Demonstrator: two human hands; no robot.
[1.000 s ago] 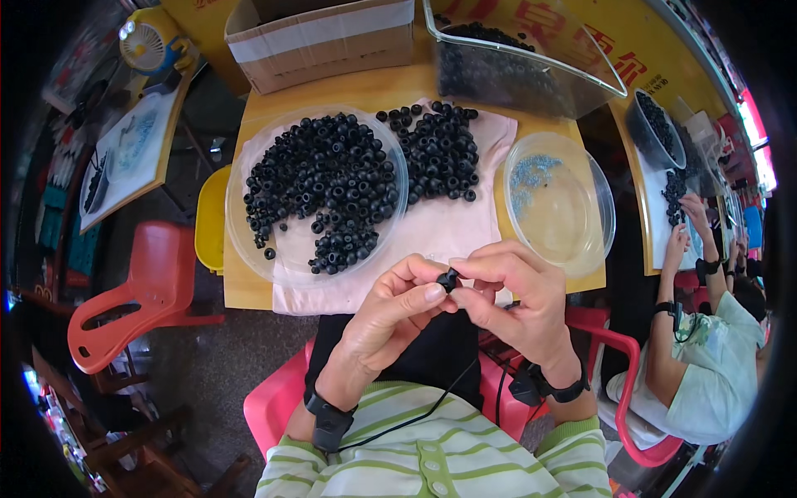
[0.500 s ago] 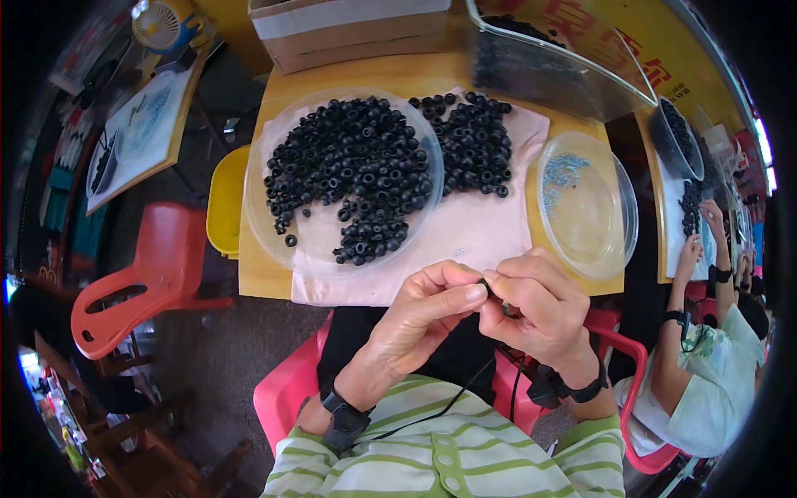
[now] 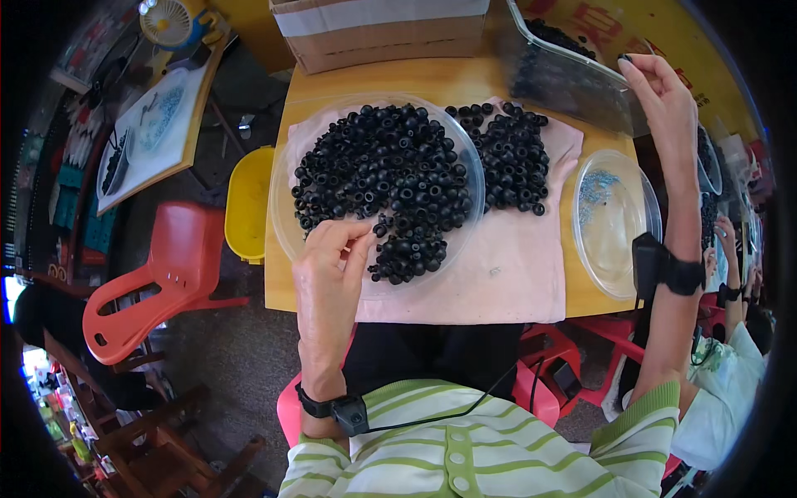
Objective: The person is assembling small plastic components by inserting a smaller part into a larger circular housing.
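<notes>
A wooden table (image 3: 432,79) carried a pink cloth (image 3: 498,266), and on it sat a clear round dish (image 3: 286,224) heaped with small black rubber rings (image 3: 390,183). The left hand (image 3: 328,274) rested at the dish's near edge, fingers together, pinching at the rings. The right hand (image 3: 664,100) was raised by a clear bin (image 3: 564,79), fingertips closed on a tiny dark piece (image 3: 624,58).

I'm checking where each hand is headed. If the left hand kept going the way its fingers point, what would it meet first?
Probably the black rubber rings heaped in the clear round dish. The left hand already lies over the dish's near rim, fingers at the heap's edge; contact is unclear.
</notes>
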